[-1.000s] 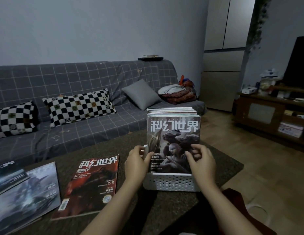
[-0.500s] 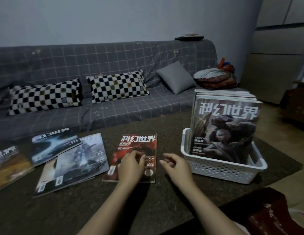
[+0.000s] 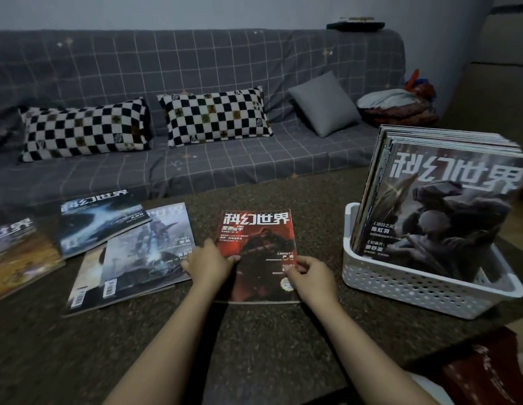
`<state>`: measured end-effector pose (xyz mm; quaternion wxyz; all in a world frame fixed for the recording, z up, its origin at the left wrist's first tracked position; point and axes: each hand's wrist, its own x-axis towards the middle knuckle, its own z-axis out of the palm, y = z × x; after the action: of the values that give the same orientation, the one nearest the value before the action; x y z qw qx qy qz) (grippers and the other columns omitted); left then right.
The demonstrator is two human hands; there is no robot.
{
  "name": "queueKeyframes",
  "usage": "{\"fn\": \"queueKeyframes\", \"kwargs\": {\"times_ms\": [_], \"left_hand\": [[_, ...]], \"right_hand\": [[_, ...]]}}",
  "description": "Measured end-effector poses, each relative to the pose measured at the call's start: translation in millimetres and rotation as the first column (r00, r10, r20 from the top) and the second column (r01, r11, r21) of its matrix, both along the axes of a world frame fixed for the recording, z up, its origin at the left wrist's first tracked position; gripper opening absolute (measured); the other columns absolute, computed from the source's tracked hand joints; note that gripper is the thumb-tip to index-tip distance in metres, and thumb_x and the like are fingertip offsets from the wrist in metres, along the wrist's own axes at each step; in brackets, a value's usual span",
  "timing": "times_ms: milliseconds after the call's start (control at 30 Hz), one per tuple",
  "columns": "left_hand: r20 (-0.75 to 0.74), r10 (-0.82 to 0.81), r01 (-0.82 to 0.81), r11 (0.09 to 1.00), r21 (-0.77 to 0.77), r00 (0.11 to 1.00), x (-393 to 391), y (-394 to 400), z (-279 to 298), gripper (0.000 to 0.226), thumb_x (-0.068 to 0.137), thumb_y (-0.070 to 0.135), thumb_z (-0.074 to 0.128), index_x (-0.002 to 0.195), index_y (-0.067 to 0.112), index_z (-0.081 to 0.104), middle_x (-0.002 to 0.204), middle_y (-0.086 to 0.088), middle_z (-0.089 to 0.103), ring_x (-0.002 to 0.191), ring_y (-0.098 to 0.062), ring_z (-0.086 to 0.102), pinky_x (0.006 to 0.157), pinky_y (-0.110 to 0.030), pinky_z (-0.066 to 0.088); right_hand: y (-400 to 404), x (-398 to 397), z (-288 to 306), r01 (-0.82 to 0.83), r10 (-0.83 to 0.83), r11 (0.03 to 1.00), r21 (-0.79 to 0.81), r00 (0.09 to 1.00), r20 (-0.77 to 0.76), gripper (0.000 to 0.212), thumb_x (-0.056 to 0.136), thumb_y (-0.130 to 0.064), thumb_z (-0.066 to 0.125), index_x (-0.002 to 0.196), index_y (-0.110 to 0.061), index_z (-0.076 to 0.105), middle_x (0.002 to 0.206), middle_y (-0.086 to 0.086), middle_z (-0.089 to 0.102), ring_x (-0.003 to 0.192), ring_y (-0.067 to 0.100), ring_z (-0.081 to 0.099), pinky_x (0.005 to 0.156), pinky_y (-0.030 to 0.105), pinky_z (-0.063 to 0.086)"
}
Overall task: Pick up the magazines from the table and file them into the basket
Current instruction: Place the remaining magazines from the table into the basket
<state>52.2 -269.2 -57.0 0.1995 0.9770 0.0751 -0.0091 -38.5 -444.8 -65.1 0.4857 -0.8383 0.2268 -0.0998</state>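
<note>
A red-covered magazine [image 3: 255, 238] lies flat on the dark table [image 3: 254, 346] in front of me. My left hand [image 3: 207, 266] grips its left edge with the thumb on the cover. My right hand [image 3: 312, 276] pinches its lower right edge with curled fingers. To the right stands the white perforated basket [image 3: 400, 285], with several magazines [image 3: 447, 211] filed upright in it. Left of the red one lie a grey-blue magazine [image 3: 146, 252] on top of another, a dark blue magazine [image 3: 99, 220] and an orange magazine [image 3: 17, 252] at the frame's edge.
Behind the table runs a grey checked sofa [image 3: 196, 171] with two chequered cushions and a grey one. A dark red object [image 3: 488, 372] sits low at the right, beside the table's near corner.
My view has swung left from the basket to the table. Both hands have left the filed magazine in the basket and come down onto the red magazine, taking hold of its edges.
</note>
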Motion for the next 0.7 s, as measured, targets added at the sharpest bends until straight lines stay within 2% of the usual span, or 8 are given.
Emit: {"fn": "queueKeyframes", "kwargs": {"times_ms": [67,167,267,367,467,533,633,700], "left_hand": [[-0.047,0.015,-0.020,0.996,-0.089,0.999,-3,-1,2,0.064,0.069,0.058,0.072,0.111,0.013,0.057,0.116,-0.012,0.065,0.111,-0.032,0.058,0.093,-0.040,0.039],[-0.027,-0.019,0.009,0.948,-0.318,0.999,-16,-8,8,0.044,0.083,0.036,0.068,0.114,0.007,0.055,0.119,-0.015,0.064,0.110,-0.033,0.059,0.086,-0.034,0.043],[0.042,-0.045,0.060,0.861,-0.505,0.998,-36,-8,16,0.026,0.091,0.021,0.059,0.112,0.007,0.050,0.114,-0.013,0.063,0.108,-0.031,0.058,0.081,-0.031,0.040],[0.151,-0.051,0.135,0.768,-0.626,0.987,-55,4,25,0.014,0.089,0.020,0.061,0.095,0.014,0.050,0.099,-0.009,0.064,0.097,-0.030,0.061,0.080,-0.035,0.045],[0.203,-0.053,0.191,0.626,-0.756,0.978,-76,14,49,0.011,0.090,0.021,0.061,0.090,0.021,0.050,0.093,-0.006,0.064,0.077,-0.025,0.061,0.063,-0.035,0.045],[0.253,-0.068,0.247,0.554,-0.795,0.965,-90,17,68,0.010,0.090,0.023,0.061,0.090,0.022,0.050,0.089,-0.007,0.064,0.063,-0.020,0.055,0.053,-0.030,0.040],[0.347,-0.106,0.347,0.541,-0.766,0.932,-106,11,97,0.012,0.091,0.023,0.060,0.098,0.017,0.051,0.093,0.000,0.063,0.074,-0.014,0.059,0.059,-0.026,0.044],[0.378,-0.143,0.395,0.517,-0.759,0.914,-115,0,115,0.013,0.091,0.025,0.059,0.098,0.019,0.050,0.097,0.005,0.063,0.080,-0.011,0.064,0.064,-0.026,0.051]], "right_hand": [[-7,-3,1,0.052,-0.053,0.998,-0.025,0.998,-0.020,0.035,0.082,-0.027,0.066,0.114,-0.012,0.065,0.107,0.005,0.071,0.098,0.021,0.066,0.083,0.032,0.051],[-14,-9,2,0.045,-0.043,0.997,0.058,0.998,-0.036,0.034,0.083,-0.022,0.065,0.114,-0.010,0.065,0.108,0.009,0.071,0.095,0.021,0.067,0.080,0.028,0.050],[-13,-19,7,0.026,-0.022,0.991,0.131,0.999,-0.032,0.029,0.083,-0.020,0.066,0.110,-0.008,0.067,0.100,0.008,0.072,0.083,0.016,0.067,0.075,0.025,0.050],[-12,-33,13,-0.013,0.023,0.980,0.200,0.999,-0.046,0.024,0.084,-0.024,0.066,0.100,-0.006,0.070,0.086,0.003,0.071,0.078,0.017,0.066,0.080,0.030,0.052],[-12,-48,30,-0.080,0.077,0.955,0.284,0.997,0.023,0.023,0.087,-0.029,0.063,0.098,-0.010,0.071,0.091,0.005,0.074,0.080,0.015,0.068,0.075,0.028,0.054],[-14,-57,50,-0.102,0.063,0.935,0.341,0.990,0.123,0.019,0.089,-0.025,0.061,0.098,-0.011,0.070,0.092,0.006,0.074,0.082,0.017,0.069,0.077,0.030,0.054],[-24,-71,80,-0.119,0.026,0.929,0.350,0.965,0.259,0.008,0.088,-0.020,0.062,0.092,-0.017,0.068,0.093,0.007,0.073,0.088,0.022,0.069,0.087,0.040,0.054],[-35,-82,96,-0.099,-0.017,0.932,0.347,0.948,0.317,0.009,0.088,-0.019,0.062,0.095,-0.017,0.067,0.096,0.007,0.073,0.090,0.023,0.069,0.087,0.042,0.053]]}}
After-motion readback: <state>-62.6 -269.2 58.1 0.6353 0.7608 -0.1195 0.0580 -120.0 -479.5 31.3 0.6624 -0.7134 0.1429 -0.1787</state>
